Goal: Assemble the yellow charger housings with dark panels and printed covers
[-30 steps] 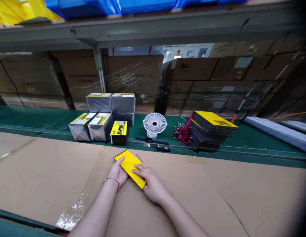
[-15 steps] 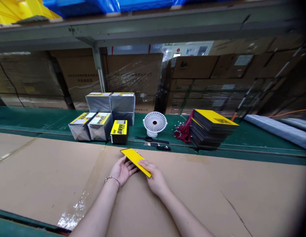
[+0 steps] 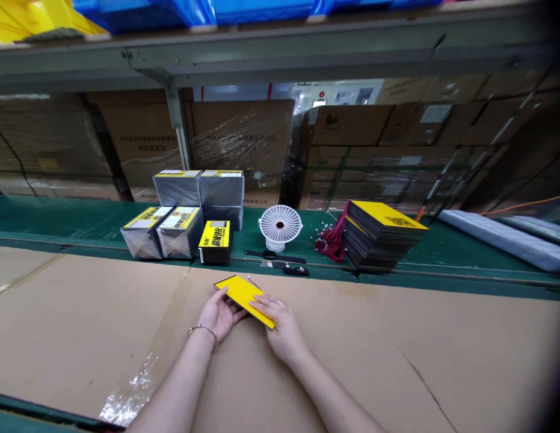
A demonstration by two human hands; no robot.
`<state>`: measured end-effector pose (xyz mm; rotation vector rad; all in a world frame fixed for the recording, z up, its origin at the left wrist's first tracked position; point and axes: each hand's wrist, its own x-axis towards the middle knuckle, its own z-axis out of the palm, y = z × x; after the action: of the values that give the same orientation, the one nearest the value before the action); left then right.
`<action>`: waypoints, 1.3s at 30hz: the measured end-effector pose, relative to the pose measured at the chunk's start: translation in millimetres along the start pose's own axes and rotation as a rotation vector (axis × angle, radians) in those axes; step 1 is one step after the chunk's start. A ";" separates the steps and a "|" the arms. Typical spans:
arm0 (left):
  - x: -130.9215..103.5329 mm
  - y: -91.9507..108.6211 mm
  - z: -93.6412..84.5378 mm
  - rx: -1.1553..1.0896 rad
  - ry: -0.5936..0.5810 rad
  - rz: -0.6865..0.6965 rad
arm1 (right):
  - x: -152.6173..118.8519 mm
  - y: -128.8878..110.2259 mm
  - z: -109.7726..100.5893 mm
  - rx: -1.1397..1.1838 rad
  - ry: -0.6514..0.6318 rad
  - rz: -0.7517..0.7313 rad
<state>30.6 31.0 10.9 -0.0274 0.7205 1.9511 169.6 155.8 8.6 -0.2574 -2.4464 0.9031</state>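
Observation:
A flat yellow card with dark edges (image 3: 241, 291) is held tilted above the cardboard-covered bench, between both hands. My right hand (image 3: 280, 319) grips its near right end, fingers lying over the yellow face. At the left edge, my left hand (image 3: 219, 316) has its thumb on the face and its fingers underneath, partly hidden. A thin cord or wire end (image 3: 251, 280) shows beside the card's far edge. Similar yellow-topped dark cards form a stack (image 3: 383, 237) at the right, with a bundle of dark red cords (image 3: 334, 237) against its left side.
Behind my hands stand a small yellow-and-black box (image 3: 215, 242), several wrapped boxes (image 3: 180, 231) and a white fan (image 3: 280, 225). A dark watch (image 3: 270, 255) lies before the fan. Overhead runs a metal shelf beam (image 3: 280, 57); a wrapped long bundle (image 3: 505, 240) lies far right.
My left thumb has come over the card's left edge, and the left fingers have slid further beneath it. The card has turned slightly flatter; my right hand keeps its grip.

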 end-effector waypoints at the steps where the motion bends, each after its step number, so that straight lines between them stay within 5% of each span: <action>1: -0.2 -0.1 0.2 0.001 0.001 0.000 | 0.0 -0.6 -0.6 -0.003 0.003 0.009; 39: -0.1 0.9 0.5 0.003 -0.034 -0.003 | 1.4 8.4 -5.8 -0.055 0.007 0.020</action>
<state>30.0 30.9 11.8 0.0063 0.7011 1.9432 171.4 165.9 7.4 -0.3042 -2.4682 0.8430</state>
